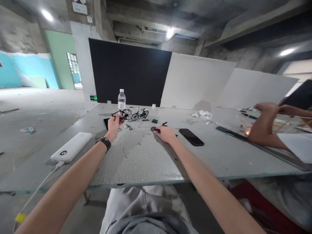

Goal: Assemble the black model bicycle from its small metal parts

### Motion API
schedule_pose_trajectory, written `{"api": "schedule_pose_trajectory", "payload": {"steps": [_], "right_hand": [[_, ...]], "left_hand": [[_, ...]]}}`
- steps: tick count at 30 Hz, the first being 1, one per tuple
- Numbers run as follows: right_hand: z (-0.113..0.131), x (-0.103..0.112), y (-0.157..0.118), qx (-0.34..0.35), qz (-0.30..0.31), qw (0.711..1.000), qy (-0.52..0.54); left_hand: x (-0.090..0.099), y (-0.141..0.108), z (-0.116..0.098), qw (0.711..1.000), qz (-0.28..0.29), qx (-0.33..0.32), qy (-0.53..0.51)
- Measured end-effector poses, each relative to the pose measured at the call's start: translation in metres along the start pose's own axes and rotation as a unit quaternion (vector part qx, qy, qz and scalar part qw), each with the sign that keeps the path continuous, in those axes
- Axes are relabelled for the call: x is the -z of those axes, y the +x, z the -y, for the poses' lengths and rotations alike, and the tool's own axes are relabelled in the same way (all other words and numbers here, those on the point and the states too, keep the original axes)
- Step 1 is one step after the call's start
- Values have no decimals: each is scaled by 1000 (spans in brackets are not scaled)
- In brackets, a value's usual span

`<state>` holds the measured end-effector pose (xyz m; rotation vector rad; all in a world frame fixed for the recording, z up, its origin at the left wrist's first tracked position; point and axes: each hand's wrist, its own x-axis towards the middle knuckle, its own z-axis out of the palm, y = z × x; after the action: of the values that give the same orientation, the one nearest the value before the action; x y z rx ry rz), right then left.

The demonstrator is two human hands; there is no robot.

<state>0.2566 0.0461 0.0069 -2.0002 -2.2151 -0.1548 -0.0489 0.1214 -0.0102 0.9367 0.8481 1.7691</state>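
Note:
My left hand [114,126], with a dark watch on the wrist, is closed on a small black model bicycle [126,114] that has a spoked wheel at its right end. Beside it a green model bicycle [140,114] stands upright on the table. My right hand [166,134] lies low over the table, its fingers bent around small dark bicycle parts [154,129]; the palm hides some of them. Between the hands are a few loose silvery parts [128,127]. A small green block [154,121] sits behind my right hand.
A water bottle [121,98] stands behind the bicycles. A white power bank [71,148] with a cable lies at left, a black phone [191,136] right of my right hand. Farther right, a co-worker's arm [264,126] rests near a dark strip [230,133]. Upright panels [131,71] line the back.

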Motion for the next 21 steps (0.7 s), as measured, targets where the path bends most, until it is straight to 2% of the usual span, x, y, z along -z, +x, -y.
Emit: {"api": "schedule_pose_trajectory", "payload": {"steps": [7, 16, 21], "right_hand": [[3, 6, -6, -6, -2, 1000, 6], [1, 2, -5, -5, -16, 1000, 18], [-2, -2, -1, 2, -13, 1000, 21]], "left_hand": [[-3, -5, -2, 999, 26, 3, -45], [-5, -14, 3, 997, 72, 37, -12], [-4, -15, 3, 997, 63, 34, -6]]}}
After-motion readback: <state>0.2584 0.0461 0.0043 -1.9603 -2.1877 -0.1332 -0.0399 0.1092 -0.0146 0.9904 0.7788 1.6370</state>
